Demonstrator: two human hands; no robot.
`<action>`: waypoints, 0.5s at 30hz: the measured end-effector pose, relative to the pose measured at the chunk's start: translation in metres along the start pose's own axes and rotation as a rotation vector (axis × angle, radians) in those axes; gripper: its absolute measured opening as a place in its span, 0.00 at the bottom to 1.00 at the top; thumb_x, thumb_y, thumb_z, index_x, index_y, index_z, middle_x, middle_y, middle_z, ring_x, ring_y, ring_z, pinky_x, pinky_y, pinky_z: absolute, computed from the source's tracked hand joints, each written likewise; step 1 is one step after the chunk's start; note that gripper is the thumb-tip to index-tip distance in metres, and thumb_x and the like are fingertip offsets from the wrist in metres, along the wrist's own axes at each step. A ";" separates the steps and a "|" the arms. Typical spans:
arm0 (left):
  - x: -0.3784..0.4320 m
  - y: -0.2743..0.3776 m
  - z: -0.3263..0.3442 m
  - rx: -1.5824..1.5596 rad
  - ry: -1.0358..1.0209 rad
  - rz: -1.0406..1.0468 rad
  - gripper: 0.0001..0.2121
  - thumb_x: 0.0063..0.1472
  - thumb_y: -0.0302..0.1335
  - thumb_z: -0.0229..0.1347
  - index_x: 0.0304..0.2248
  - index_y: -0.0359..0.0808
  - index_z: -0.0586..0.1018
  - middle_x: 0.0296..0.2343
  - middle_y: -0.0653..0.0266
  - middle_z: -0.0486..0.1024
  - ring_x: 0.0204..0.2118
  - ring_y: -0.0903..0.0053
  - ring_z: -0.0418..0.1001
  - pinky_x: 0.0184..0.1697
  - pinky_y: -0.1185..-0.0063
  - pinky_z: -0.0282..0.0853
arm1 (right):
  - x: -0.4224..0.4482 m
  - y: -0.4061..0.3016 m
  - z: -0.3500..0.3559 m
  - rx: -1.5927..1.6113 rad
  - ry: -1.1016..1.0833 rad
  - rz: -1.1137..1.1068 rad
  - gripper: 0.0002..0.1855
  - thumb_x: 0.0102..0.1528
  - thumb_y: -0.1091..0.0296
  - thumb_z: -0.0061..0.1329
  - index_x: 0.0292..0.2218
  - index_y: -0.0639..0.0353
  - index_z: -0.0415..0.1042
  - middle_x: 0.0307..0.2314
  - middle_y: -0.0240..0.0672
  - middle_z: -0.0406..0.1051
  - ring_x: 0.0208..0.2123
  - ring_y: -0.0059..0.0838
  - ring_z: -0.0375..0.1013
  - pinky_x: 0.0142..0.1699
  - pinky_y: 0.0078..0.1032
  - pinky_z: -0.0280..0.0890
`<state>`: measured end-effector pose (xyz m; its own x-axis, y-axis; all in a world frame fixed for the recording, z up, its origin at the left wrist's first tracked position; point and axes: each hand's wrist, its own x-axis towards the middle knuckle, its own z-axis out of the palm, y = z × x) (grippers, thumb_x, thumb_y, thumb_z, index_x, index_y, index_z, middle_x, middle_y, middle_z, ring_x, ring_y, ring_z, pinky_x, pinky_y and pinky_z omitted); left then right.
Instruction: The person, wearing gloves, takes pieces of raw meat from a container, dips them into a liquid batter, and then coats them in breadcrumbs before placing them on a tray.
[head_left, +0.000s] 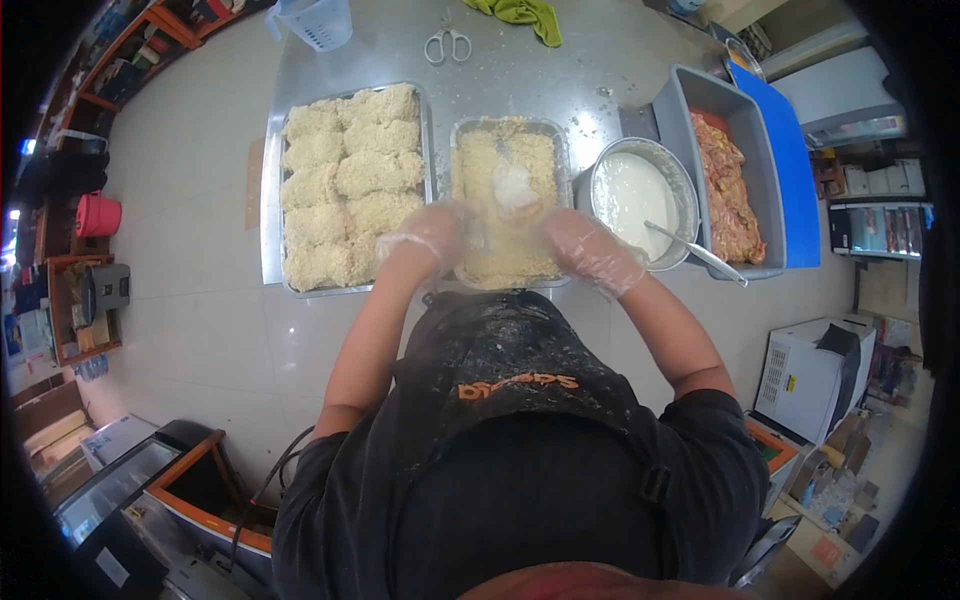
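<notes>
A metal tray of pale breadcrumbs (480, 161) lies straight before me, with a batter-coated piece (514, 187) on the crumbs. My left hand (439, 234), in a clear plastic glove, is over the tray's left edge, its fingers blurred. Opposite it, my right hand (589, 244), gloved likewise, is at the right edge. Whether either holds crumbs cannot be told. Crumb-coated pieces (379, 176) fill a larger metal tray on the left. To the right stands a metal pot of white batter (634, 191) with a metal-handled utensil (697, 251) leaning in it.
Beyond the pot, a grey plastic tub (772, 180) holds raw marinated meat (724, 195) beside a blue board (799, 202). Scissors (448, 46), a clear measuring jug (319, 26) and a green cloth (525, 15) lie towards the far side of the steel table (517, 82).
</notes>
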<state>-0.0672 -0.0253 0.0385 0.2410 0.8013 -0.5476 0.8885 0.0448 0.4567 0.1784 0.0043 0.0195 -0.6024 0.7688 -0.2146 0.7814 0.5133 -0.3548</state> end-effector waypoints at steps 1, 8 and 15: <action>0.003 0.005 -0.009 0.049 0.009 -0.017 0.17 0.59 0.29 0.54 0.48 0.38 0.76 0.47 0.54 0.73 0.49 0.61 0.72 0.57 0.70 0.66 | 0.002 0.001 0.005 -0.088 -0.028 -0.148 0.09 0.55 0.74 0.42 0.31 0.66 0.74 0.28 0.54 0.73 0.32 0.50 0.75 0.40 0.39 0.69; 0.138 -0.003 0.017 0.384 0.083 0.122 0.16 0.58 0.26 0.52 0.46 0.30 0.77 0.47 0.47 0.73 0.49 0.63 0.74 0.52 0.72 0.69 | 0.096 0.033 0.032 -0.205 0.008 0.161 0.08 0.48 0.72 0.51 0.31 0.62 0.78 0.32 0.53 0.75 0.38 0.46 0.75 0.45 0.36 0.69; 0.078 0.023 0.050 0.442 -0.336 0.144 0.15 0.57 0.33 0.52 0.37 0.29 0.81 0.39 0.47 0.77 0.44 0.62 0.77 0.45 0.72 0.71 | 0.049 0.026 0.067 -0.099 -0.065 0.153 0.12 0.49 0.65 0.49 0.32 0.62 0.79 0.29 0.51 0.76 0.37 0.46 0.76 0.44 0.38 0.69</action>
<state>-0.0088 0.0080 -0.0289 0.4184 0.5436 -0.7276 0.8989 -0.3627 0.2459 0.1588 0.0294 -0.0616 -0.4822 0.8163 -0.3181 0.8749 0.4300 -0.2229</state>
